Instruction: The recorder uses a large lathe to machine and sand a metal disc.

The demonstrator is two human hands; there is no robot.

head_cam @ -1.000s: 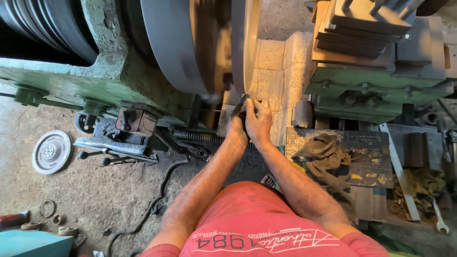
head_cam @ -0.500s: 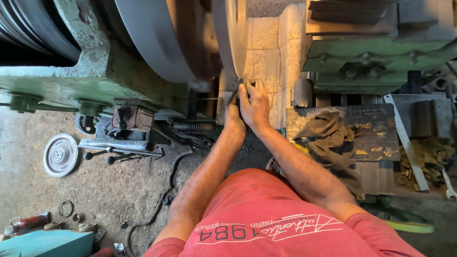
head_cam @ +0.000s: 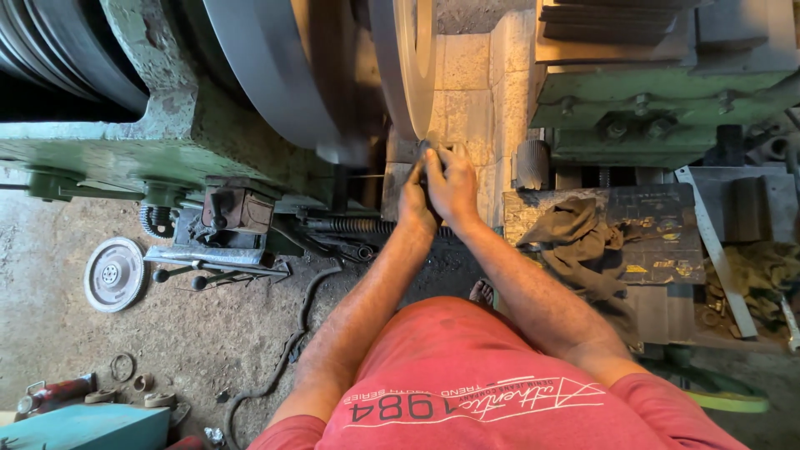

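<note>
Both my hands are pressed together at the lower rim of a big grey metal disc (head_cam: 406, 67) mounted on a green machine (head_cam: 100, 142). My left hand (head_cam: 413, 202) and my right hand (head_cam: 454, 185) close around a small dark tool (head_cam: 427, 167) held between them, its tip against the disc's edge. My fingers hide most of the tool, so its kind is unclear. A pale blocky metal part (head_cam: 467, 92) stands just behind my right hand. My forearms reach forward from my red shirt.
A second large wheel (head_cam: 267, 75) sits left of the disc. On the dirt floor lie a round grey plate (head_cam: 113, 273), a lever assembly (head_cam: 218, 265) and a cable (head_cam: 292, 350). At right, a dirty rag (head_cam: 579, 242) and a steel rule (head_cam: 715, 250) rest on a bench.
The view has shifted and closed in slightly on the machine. My hands stay together at the disc's lower rim with only small finger movement.
</note>
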